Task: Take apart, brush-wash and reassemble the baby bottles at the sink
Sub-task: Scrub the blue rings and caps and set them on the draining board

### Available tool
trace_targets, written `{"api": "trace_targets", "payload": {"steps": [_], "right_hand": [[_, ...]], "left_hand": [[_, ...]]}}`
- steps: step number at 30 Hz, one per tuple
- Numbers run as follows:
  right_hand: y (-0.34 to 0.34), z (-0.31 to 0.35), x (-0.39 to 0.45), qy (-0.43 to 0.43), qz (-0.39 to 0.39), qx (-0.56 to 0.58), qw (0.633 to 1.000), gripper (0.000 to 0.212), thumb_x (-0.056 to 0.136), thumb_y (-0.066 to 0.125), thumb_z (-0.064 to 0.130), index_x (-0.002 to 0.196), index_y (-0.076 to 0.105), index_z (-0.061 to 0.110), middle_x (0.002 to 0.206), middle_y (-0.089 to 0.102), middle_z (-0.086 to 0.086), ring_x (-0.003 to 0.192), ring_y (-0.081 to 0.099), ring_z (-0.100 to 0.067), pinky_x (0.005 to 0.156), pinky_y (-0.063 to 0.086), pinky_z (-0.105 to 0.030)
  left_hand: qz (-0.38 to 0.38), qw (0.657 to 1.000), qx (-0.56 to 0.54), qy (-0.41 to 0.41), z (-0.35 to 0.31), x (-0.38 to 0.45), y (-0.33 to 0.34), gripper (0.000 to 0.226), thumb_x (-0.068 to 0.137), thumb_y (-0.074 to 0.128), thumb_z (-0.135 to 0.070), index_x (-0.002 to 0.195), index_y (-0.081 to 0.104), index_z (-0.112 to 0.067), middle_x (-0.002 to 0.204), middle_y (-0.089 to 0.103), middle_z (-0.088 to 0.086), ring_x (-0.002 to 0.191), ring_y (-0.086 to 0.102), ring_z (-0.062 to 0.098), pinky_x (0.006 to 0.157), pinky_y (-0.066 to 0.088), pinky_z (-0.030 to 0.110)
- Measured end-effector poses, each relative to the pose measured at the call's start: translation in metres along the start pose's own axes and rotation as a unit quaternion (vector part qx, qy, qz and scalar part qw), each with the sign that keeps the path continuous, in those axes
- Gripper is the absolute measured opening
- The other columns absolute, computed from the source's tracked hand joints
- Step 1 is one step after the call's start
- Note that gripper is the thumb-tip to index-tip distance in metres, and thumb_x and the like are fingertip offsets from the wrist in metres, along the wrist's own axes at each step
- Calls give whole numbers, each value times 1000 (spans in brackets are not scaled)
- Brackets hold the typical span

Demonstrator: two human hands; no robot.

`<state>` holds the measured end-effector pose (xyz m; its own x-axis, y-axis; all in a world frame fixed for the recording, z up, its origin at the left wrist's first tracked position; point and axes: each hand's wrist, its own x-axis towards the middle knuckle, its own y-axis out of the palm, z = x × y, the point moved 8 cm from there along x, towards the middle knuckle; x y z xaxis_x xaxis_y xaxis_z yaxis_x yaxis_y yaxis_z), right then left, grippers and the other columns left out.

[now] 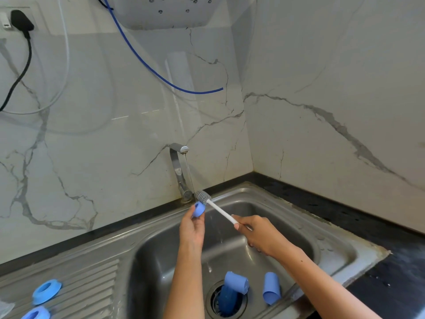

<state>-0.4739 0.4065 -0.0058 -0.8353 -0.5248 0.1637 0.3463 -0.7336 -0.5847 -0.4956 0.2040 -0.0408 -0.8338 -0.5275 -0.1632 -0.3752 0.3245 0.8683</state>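
Note:
My left hand (192, 226) holds a small blue bottle cap (198, 209) up under the tap (179, 166), from which a thin stream of water falls. My right hand (255, 233) grips the white handle of a bottle brush (213, 204); its grey bristle head sits just above the cap, beside the stream. Down in the sink basin (161, 261), one blue bottle piece (235, 283) lies over the drain and another blue bottle piece (271, 288) lies to its right. Two blue screw rings (46, 291) (36, 314) rest on the ribbed drainboard at the lower left.
The steel sink sits in a black countertop (345, 217) in a corner of marble-look walls. A blue hose (147, 63) hangs from a white appliance above. A black plug and cable (21, 21) are at the upper left. A clear plastic item (5, 307) pokes in at the left edge.

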Motion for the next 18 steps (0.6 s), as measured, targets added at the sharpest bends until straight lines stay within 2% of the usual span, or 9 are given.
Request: {"api": "trace_targets", "payload": {"steps": [1, 3, 5, 6, 7, 11, 13, 16, 18], "right_hand": [[2, 0, 0, -2, 3, -7, 1000, 39, 102, 44, 30, 141, 49, 28, 85, 62, 5, 55, 44, -6, 47, 39, -14], [4, 0, -1, 0, 12, -4, 1000, 37, 102, 45, 29, 139, 51, 27, 74, 51, 16, 53, 43, -5, 45, 37, -12], [3, -3, -4, 10, 24, 6, 1000, 35, 102, 45, 29, 135, 54, 28, 65, 45, 14, 47, 39, -5, 40, 34, -14], [3, -5, -5, 15, 28, 8, 999, 34, 102, 45, 31, 134, 55, 30, 62, 46, 9, 44, 37, -5, 39, 33, -16], [2, -6, -7, 18, 30, 10, 999, 34, 101, 45, 32, 134, 55, 31, 61, 46, 5, 42, 35, -5, 38, 33, -17], [-1, -7, -6, 29, 11, 42, 999, 36, 102, 43, 31, 138, 51, 31, 64, 45, 1, 45, 34, -6, 37, 31, -15], [1, -7, -4, 34, 14, 58, 998, 37, 102, 42, 32, 138, 50, 33, 64, 45, 0, 45, 33, -6, 38, 30, -17], [5, -6, -3, 31, 14, 75, 997, 37, 102, 42, 32, 139, 47, 34, 64, 44, 0, 43, 32, -5, 39, 30, -18], [5, -4, -3, 25, 8, 69, 997, 37, 102, 42, 32, 140, 47, 34, 64, 45, 0, 44, 32, -6, 39, 31, -18]], "left_hand": [[-7, 1000, -3, 2, -1, 4, -3, 11, 97, 44, 2, 94, 53, 6, 112, 57, 24, 93, 59, 26, 112, 33, 37], [-32, 999, 10, 21, -4, 8, -9, 16, 97, 44, 3, 108, 52, 11, 131, 49, 26, 111, 56, 30, 112, 33, 41], [-65, 997, 23, 44, -10, 9, -16, 35, 95, 46, 5, 130, 42, 13, 139, 43, 26, 126, 49, 33, 110, 35, 43], [-68, 996, 22, 48, -13, 9, -17, 40, 95, 47, 5, 134, 39, 12, 139, 42, 26, 128, 47, 34, 110, 35, 44], [-58, 997, 31, 45, -14, 7, -16, 39, 95, 47, 5, 132, 40, 11, 139, 43, 26, 128, 47, 35, 108, 37, 45], [11, 992, 124, 10, -5, -4, 0, 13, 91, 48, 11, 103, 53, 7, 127, 52, 27, 120, 52, 38, 100, 43, 49], [24, 988, 149, 14, -8, -6, 2, 19, 90, 49, 12, 108, 54, 9, 120, 56, 26, 113, 56, 36, 101, 44, 48], [30, 983, 181, 28, -15, -9, 5, 22, 89, 50, 12, 110, 56, 8, 117, 59, 23, 106, 59, 32, 88, 54, 41], [-3, 980, 191, 54, -17, -14, 5, 23, 89, 52, 11, 111, 57, 8, 117, 58, 22, 105, 59, 30, 90, 52, 41]]}}
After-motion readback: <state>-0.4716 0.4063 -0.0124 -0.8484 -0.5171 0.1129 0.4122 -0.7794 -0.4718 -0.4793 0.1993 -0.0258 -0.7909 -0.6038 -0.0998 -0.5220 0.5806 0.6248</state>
